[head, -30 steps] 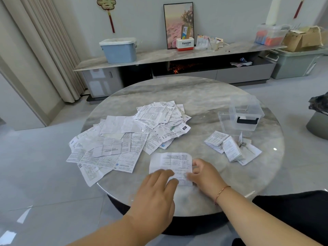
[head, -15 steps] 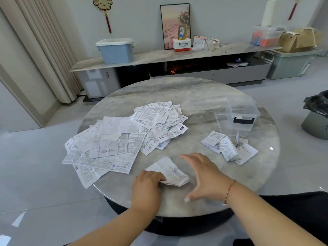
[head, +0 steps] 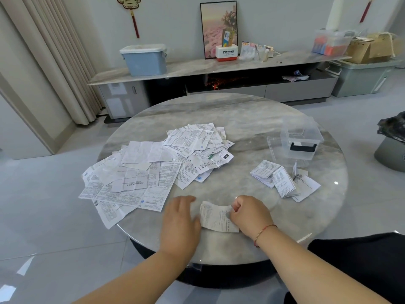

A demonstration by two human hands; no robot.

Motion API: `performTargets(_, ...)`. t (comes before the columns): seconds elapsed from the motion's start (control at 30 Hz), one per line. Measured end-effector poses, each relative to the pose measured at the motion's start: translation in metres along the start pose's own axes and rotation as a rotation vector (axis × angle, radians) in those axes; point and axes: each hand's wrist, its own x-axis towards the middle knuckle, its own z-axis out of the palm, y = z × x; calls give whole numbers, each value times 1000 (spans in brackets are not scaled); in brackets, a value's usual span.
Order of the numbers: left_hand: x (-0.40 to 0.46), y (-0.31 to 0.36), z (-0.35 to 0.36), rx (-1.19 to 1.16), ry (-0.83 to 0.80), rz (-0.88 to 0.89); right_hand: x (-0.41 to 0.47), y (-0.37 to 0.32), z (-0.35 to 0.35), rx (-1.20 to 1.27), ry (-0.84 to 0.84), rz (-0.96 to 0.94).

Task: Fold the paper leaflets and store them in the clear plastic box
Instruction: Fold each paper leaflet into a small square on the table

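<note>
**Leaflet pinned between both hands**

On the round grey marble table (head: 241, 119), the clear plastic box (head: 301, 142) stands well beyond the fingers. The left hand (head: 180, 222) lies flat, fingers straight, touching the folded white printed leaflet (head: 217, 218); the right hand (head: 248, 213) pinches its right edge.

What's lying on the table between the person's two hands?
One folded leaflet lies between the left hand and right hand, which pinches its edge; the head view shows it.

Glossy marble-look table (head: 241, 119), thin creased printed paper leaflets (head: 140, 172), clear smooth plastic box (head: 301, 139), glossy tiled floor (head: 43, 216)
</note>
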Motion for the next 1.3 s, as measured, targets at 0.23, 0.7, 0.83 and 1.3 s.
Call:
performTargets(0.23,-15,9,15,241,-195,406,-1,-5,0,455,-123,344)
performTargets(0.7,-10,10,9,-55,-240,57,-12,10,-12,233,-238,-388)
performTargets(0.83,-15,5,13,-141,-202,-20,-5,7,-2,236,-140,-329)
performTargets(1.3,0,16,12,180,-273,-226,7,-1,7,4,-66,-178)
